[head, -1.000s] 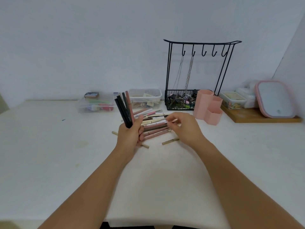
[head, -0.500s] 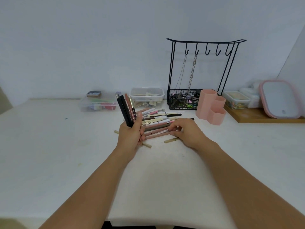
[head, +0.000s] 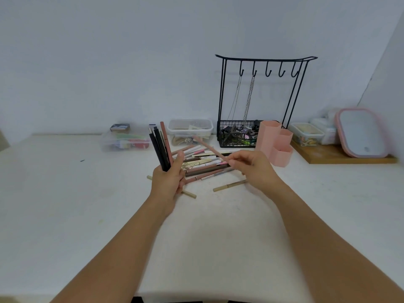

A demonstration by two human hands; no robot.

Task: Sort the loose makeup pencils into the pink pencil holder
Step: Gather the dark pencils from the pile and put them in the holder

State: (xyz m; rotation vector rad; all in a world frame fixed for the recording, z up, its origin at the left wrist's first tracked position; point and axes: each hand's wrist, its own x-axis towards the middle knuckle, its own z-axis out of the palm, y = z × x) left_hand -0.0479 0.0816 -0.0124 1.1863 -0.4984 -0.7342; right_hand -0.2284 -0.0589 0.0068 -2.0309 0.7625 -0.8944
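Note:
My left hand [head: 168, 180] grips an upright bundle of pencils [head: 160, 147], mostly black with one pink. My right hand [head: 253, 167] pinches a single pink pencil [head: 209, 148], lifted off the table and pointing up and to the left. Between and behind both hands lies a pile of loose makeup pencils [head: 203, 164] on the white table. Two beige pencils lie apart from it: one [head: 229, 185] under my right hand, another [head: 188, 193] below my left. The pink pencil holder [head: 275, 142], with three hexagonal cups, stands to the right of the pile, just beyond my right hand.
A black wire jewellery stand [head: 262, 99] with hanging chains rises behind the holder. Two clear plastic boxes [head: 190, 131] [head: 126, 139] sit along the back wall. At the far right a wooden board [head: 338, 157] carries small containers and a pink-framed mirror [head: 360, 132].
My right hand went down to the pile half a second ago and has now come up pinching a pink pencil. My left hand keeps the same bundle upright.

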